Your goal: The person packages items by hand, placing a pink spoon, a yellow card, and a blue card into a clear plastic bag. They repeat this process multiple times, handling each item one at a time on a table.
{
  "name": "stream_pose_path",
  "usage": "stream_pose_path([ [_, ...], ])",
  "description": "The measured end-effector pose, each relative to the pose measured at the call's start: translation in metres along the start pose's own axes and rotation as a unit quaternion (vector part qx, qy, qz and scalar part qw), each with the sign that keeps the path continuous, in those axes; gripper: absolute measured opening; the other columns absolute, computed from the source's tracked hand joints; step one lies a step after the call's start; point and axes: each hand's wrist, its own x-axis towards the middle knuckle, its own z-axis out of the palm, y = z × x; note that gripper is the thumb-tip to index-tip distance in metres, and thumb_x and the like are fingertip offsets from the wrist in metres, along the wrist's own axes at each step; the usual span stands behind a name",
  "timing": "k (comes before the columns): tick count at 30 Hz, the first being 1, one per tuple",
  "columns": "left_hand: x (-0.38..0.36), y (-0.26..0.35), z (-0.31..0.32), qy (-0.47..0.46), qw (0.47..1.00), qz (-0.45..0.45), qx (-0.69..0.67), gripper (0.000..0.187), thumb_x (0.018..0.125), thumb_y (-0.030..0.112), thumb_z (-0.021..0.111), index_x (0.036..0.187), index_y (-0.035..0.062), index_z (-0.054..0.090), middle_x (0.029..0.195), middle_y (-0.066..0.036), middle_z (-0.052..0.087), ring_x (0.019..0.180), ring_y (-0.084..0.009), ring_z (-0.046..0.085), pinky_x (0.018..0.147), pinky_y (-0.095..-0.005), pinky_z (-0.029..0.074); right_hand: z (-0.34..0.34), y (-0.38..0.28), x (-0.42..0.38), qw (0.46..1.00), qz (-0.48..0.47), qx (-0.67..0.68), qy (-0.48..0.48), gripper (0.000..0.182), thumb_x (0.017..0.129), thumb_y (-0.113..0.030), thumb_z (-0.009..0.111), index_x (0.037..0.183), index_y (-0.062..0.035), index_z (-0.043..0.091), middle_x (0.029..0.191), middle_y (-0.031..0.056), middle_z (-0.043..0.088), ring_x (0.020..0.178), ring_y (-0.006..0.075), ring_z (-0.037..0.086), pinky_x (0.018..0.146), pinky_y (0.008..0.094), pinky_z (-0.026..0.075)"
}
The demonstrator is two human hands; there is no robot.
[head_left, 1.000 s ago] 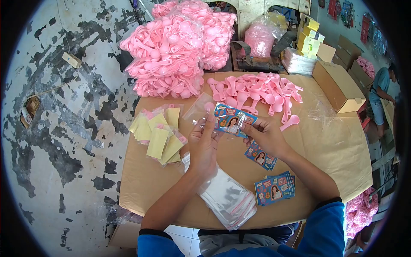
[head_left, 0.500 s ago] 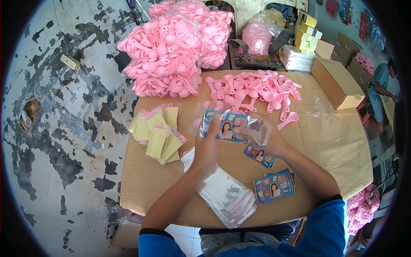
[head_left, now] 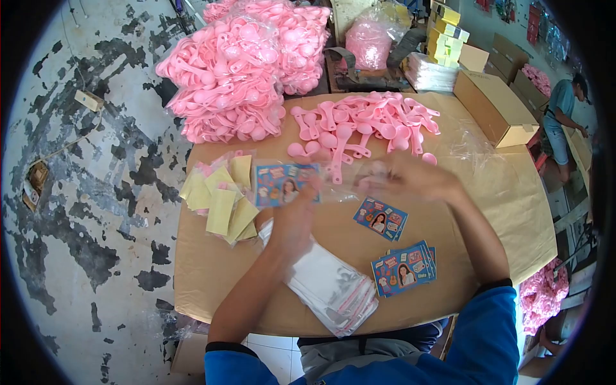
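Note:
My left hand (head_left: 294,215) is closed on a blue printed card (head_left: 271,183) bearing a portrait and small pictures, with clear plastic film around it. The film (head_left: 337,190) stretches rightward toward my right hand (head_left: 410,178). Motion smears the right fingers, and a pinkish blur beside them cannot be made out. Below the left hand lies a stack of clear plastic bags (head_left: 330,282). To its left are packets with yellow backs (head_left: 221,210). Blue cards lie in a small group (head_left: 380,218) and a larger stack (head_left: 405,269). Beyond the hands spreads a pile of pink scoops (head_left: 346,128).
Big bags of pink scoops (head_left: 224,70) stand at the back left of the brown-covered table (head_left: 494,212). A cardboard box (head_left: 497,109) sits back right, near stacked yellow boxes (head_left: 446,42). Another person (head_left: 561,122) works at far right.
The card in my left hand has shifted left, away from the right hand. My right hand has moved up, its fingers now blurred over the scoop pile's near edge. The view has tilted slightly.

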Motion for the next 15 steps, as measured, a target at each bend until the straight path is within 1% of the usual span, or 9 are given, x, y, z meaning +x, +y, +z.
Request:
stream_pose_path([
  [1,0.005,0.001,-0.001,0.019,0.999,0.016,-0.022,0.032,0.088,0.004,0.064,0.117,0.0081,0.052,0.128,-0.011,0.055,0.112,-0.0211,0.058,0.097,-0.0424,0.048,-0.016,0.0,-0.008,0.995,0.092,-0.027,-0.008,0.021,0.089,-0.017,0.063,0.108,-0.0086,0.065,0.089,0.0106,0.065,0.08,0.0193,0.064,0.068,0.0336,0.05],
  [2,0.007,0.001,0.0,0.039,0.999,0.035,-0.011,0.03,0.088,0.006,0.064,0.117,0.0075,0.054,0.125,-0.012,0.058,0.111,-0.0205,0.059,0.097,-0.043,0.048,-0.028,0.002,-0.017,0.982,0.18,-0.056,-0.016,0.021,0.087,-0.016,0.063,0.107,-0.0109,0.065,0.089,0.0123,0.065,0.084,0.0221,0.066,0.07,0.0351,0.05],
  [5,0.004,0.006,0.013,0.07,0.997,0.002,0.015,0.033,0.089,0.007,0.064,0.12,0.0057,0.053,0.124,-0.014,0.059,0.11,-0.0211,0.059,0.097,-0.0425,0.047,-0.022,0.05,-0.04,0.953,0.193,-0.232,-0.003,0.021,0.08,-0.013,0.071,0.099,-0.0088,0.066,0.089,0.0093,0.066,0.087,0.0234,0.065,0.074,0.0364,0.05],
  [8,0.005,-0.004,0.006,0.065,0.997,-0.015,0.024,0.037,0.089,0.007,0.064,0.123,0.0041,0.052,0.123,-0.015,0.06,0.107,-0.0224,0.06,0.096,-0.0413,0.048,-0.016,0.052,-0.021,0.922,0.279,-0.252,-0.094,0.019,0.076,-0.01,0.074,0.094,-0.0099,0.066,0.094,0.0096,0.065,0.097,0.025,0.062,0.078,0.0371,0.049],
  [11,0.002,0.002,0.009,0.012,0.998,-0.061,0.007,0.038,0.089,0.012,0.067,0.123,0.0059,0.052,0.119,-0.007,0.062,0.111,-0.0164,0.058,0.099,-0.0343,0.045,-0.016,0.05,-0.021,0.917,0.253,-0.289,-0.105,0.014,0.077,-0.011,0.073,0.088,-0.008,0.065,0.094,0.01,0.065,0.093,0.0272,0.062,0.077,0.038,0.048],
  [14,0.002,0.001,0.011,0.015,0.998,-0.056,0.007,0.039,0.088,0.011,0.067,0.123,0.0054,0.052,0.121,-0.007,0.061,0.109,-0.0166,0.059,0.097,-0.0344,0.047,-0.016,0.057,-0.027,0.95,0.157,-0.26,-0.078,0.014,0.08,-0.012,0.071,0.09,-0.0077,0.063,0.09,0.011,0.065,0.084,0.0308,0.062,0.075,0.0399,0.048],
  [15,0.002,0.0,0.01,0.011,0.999,-0.051,0.004,0.038,0.088,0.01,0.067,0.123,0.0054,0.052,0.121,-0.008,0.061,0.11,-0.0164,0.059,0.098,-0.0342,0.047,-0.015,0.05,-0.024,0.955,0.181,-0.23,-0.041,0.014,0.082,-0.014,0.07,0.091,-0.0064,0.062,0.088,0.0105,0.066,0.08,0.0286,0.062,0.072,0.0383,0.048],
])
